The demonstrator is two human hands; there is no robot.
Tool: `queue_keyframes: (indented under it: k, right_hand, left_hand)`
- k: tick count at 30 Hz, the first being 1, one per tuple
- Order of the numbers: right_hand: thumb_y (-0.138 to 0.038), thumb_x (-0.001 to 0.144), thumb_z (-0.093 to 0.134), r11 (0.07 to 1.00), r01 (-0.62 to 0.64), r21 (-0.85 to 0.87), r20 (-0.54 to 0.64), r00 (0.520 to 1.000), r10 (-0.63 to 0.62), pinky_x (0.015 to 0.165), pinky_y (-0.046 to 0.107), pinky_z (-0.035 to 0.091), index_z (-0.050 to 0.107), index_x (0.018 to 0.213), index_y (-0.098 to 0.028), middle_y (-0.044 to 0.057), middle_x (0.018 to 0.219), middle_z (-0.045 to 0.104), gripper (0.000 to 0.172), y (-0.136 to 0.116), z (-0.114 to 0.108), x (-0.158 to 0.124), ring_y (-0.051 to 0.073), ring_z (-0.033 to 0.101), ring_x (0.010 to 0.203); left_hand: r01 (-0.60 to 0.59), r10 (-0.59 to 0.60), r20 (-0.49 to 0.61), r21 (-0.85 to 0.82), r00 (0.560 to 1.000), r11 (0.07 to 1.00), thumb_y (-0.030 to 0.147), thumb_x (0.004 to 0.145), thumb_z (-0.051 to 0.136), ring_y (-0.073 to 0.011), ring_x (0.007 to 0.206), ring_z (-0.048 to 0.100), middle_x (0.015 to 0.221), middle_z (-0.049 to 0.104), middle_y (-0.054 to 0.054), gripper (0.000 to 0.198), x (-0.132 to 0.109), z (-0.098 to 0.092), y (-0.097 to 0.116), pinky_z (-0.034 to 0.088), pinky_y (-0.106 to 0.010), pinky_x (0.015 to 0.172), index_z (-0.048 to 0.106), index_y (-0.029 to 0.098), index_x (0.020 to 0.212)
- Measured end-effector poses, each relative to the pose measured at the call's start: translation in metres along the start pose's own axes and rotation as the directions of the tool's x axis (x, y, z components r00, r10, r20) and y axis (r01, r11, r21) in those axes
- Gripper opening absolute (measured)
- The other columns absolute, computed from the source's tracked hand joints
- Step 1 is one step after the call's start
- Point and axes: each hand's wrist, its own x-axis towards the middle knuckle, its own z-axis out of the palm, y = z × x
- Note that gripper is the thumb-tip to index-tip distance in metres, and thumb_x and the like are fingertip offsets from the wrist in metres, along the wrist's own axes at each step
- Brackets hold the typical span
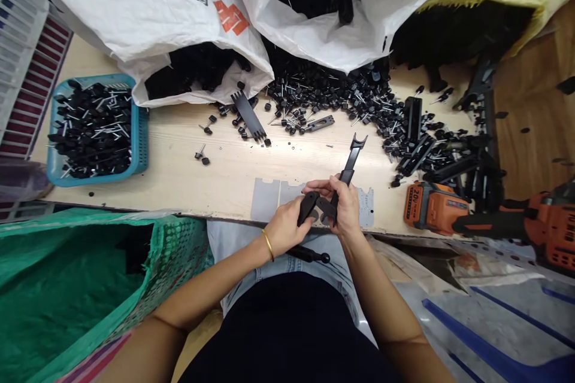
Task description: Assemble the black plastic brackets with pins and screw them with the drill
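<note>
At the bench's front edge, my left hand [287, 224] is closed around a short black plastic piece [308, 206]. Close beside it, my right hand [347, 209] grips a long black plastic arm with a forked end [353, 158], which points away from me. The two parts come together between my hands; whether they are joined cannot be made out. A black rod with a ball end [309, 254] lies across my lap. Thin grey plates [266, 198] lie on the bench under and beside my hands.
A blue basket [140, 137] full of black-headed screws stands left. Loose screws [314, 93] pile up before the white sacks [162, 24]. An orange power drill [435, 208] lies right, near black plastic parts [417, 152]. A green sack [81, 269] gapes at lower left.
</note>
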Motion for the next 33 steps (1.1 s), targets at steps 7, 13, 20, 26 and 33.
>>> queue_keyframes:
  k: [7,13,20,26,33]
  right_hand:
    - [-0.041,0.070,0.071,0.999,-0.027,-0.022,0.004,1.000,0.027,0.046,0.024,0.052,0.050,0.070,-0.019,-0.002,0.055,0.063,0.030,0.014,-0.004,-0.007,0.015,0.063,0.049]
    - [-0.032,0.074,0.065,0.995,0.062,0.075,-0.049,0.997,-0.059,0.050,0.023,0.052,0.047,0.060,-0.019,-0.004,0.050,0.055,0.026,0.022,0.005,-0.013,0.011,0.058,0.047]
    - [-0.027,0.076,0.061,1.000,-0.013,0.024,0.160,0.987,0.009,0.056,0.025,0.052,0.048,0.053,-0.018,-0.003,0.046,0.051,0.027,0.015,0.004,-0.016,0.011,0.057,0.050]
    - [-0.029,0.075,0.063,0.995,0.047,0.084,-0.002,0.999,-0.047,0.056,0.025,0.052,0.044,0.057,-0.020,-0.005,0.047,0.050,0.028,0.020,0.009,-0.018,0.012,0.058,0.051]
    - [-0.027,0.074,0.062,0.987,0.086,0.137,-0.050,0.996,-0.080,0.055,0.024,0.053,0.041,0.058,-0.020,-0.006,0.047,0.050,0.027,0.024,0.011,-0.013,0.012,0.061,0.053]
  left_hand:
    - [0.010,-0.013,0.026,0.101,1.000,0.995,0.019,0.084,0.053,-0.0256,0.090,0.068,0.100,0.067,-0.012,0.033,-0.020,0.010,0.004,0.057,-0.039,0.079,0.047,0.014,0.116]
    - [-0.013,0.009,0.018,0.194,1.000,0.981,0.020,0.085,0.049,-0.0274,0.083,0.069,0.095,0.067,-0.015,0.032,-0.026,0.013,0.011,0.058,-0.040,0.071,0.044,0.011,0.115]
    - [-0.043,0.000,0.125,0.343,0.992,0.939,0.019,0.085,0.046,-0.0252,0.070,0.068,0.083,0.067,-0.013,0.021,-0.028,0.002,0.019,0.057,-0.036,0.062,0.046,0.012,0.105]
    - [-0.018,-0.016,0.095,0.339,0.995,0.940,0.016,0.083,0.049,-0.0227,0.070,0.068,0.085,0.067,-0.010,0.024,-0.029,0.000,0.019,0.056,-0.033,0.061,0.044,0.016,0.107]
    - [0.028,-0.082,0.145,0.343,0.986,0.939,0.016,0.083,0.050,-0.0262,0.078,0.069,0.091,0.067,-0.013,0.026,-0.022,-0.003,0.019,0.057,-0.037,0.067,0.045,0.013,0.109]
